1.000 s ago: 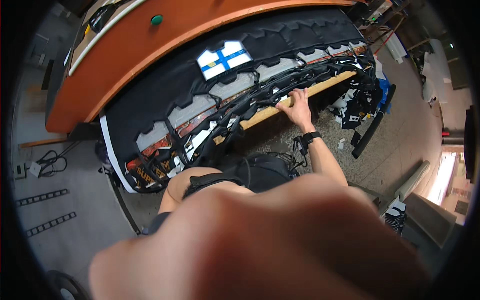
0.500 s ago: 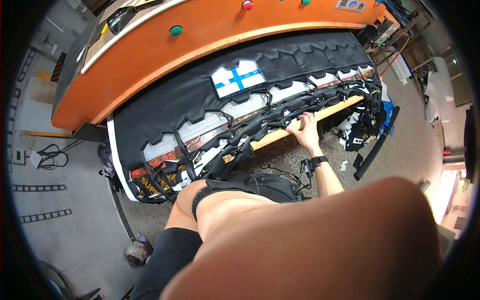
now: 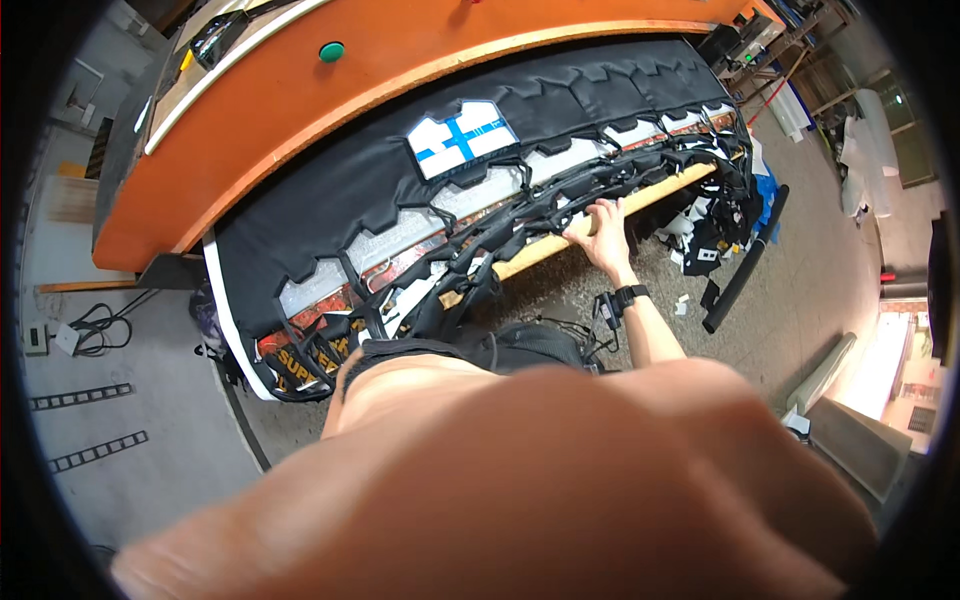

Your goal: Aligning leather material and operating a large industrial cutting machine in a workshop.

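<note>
My right hand [image 3: 603, 243] is on a long wooden slat [image 3: 655, 199], with its fingers bent over the slat and the thumb on the left side. A black device [image 3: 607, 309] and a dark band [image 3: 630, 295] are at its wrist. Beyond the slat lies a tangle of black material strips [image 3: 560, 212]. Behind that, black sheeting [image 3: 320, 235] with a zigzag cut edge covers a long bench, and a white piece with a blue cross [image 3: 462, 140] sits on it. My left hand is out of the picture.
An orange panel [image 3: 250, 130] with a green button [image 3: 331, 51] runs along the far side. Black and white scraps [image 3: 703, 250] and a black tube [image 3: 745, 262] lie on the floor to the right. Cables [image 3: 100, 325] lie at left. My own body fills the lower middle.
The view has shifted, so the bench sits slightly higher and further left. My body now covers the leg at lower left. My right hand stays on the slat.
</note>
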